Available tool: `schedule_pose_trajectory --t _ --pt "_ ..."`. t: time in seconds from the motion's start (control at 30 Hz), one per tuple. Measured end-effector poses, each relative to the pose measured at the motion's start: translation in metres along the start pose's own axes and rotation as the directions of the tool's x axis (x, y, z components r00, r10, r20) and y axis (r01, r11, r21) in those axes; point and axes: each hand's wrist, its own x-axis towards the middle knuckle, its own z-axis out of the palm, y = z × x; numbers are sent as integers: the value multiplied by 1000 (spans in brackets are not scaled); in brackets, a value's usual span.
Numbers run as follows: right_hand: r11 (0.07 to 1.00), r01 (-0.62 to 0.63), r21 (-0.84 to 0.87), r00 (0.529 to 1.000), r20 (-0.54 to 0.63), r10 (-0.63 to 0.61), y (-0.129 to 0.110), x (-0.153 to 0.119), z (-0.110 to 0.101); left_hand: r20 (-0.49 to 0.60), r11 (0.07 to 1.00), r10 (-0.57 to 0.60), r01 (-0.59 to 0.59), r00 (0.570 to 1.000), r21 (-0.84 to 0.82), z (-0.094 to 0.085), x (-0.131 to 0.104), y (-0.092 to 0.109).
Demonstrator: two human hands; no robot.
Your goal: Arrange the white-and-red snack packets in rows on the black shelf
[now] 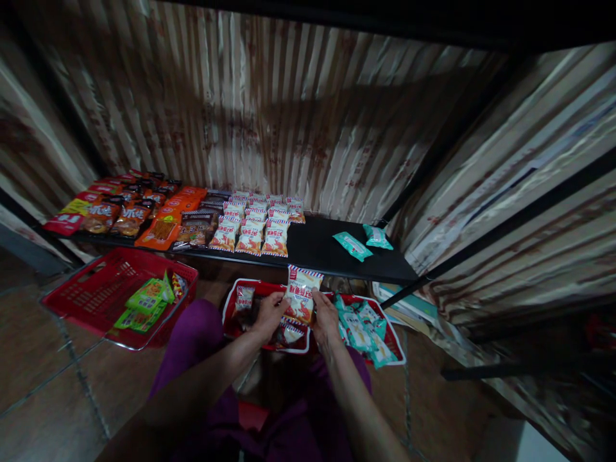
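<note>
Between both hands I hold a white and orange snack packet (301,295) with a striped top edge, upright and facing me. My left hand (270,314) grips its left edge, and my right hand (326,314) pinches the right edge. Below them is a red basket with a white rim (231,301), holding more packets partly hidden by my hands. On the black shelf (315,247) in front, several matching snack packets (251,235) lie in rows. Two green packets (353,246) rest farther right on the shelf.
Orange and dark snack bags (163,224) fill the shelf's left part. A red basket (81,305) with green packets stands on the floor at left; another basket of teal packets (360,330) is at right. Black posts (433,282) and a striped curtain (308,115) bound the shelf.
</note>
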Motion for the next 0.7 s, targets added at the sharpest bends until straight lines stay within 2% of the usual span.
schedule_pose_trajectory --t 0.17,0.33,0.43,0.57,0.7 --pt "1000 8 -7 998 65 -7 -5 6 -2 -91 997 38 -31 995 75 8 12 -6" --pt "1000 -10 -15 987 161 13 -12 6 -7 -124 994 97 -90 988 57 16 26 0" --pt "998 -20 -67 991 128 29 -14 6 -8 -155 991 116 -105 981 79 21 36 5" --pt "996 19 -83 995 99 -11 -15 14 -5 -208 977 167 -134 964 164 29 49 7" --pt "998 29 -59 998 63 -25 -16 30 -2 -176 970 196 -164 965 182 37 61 0"
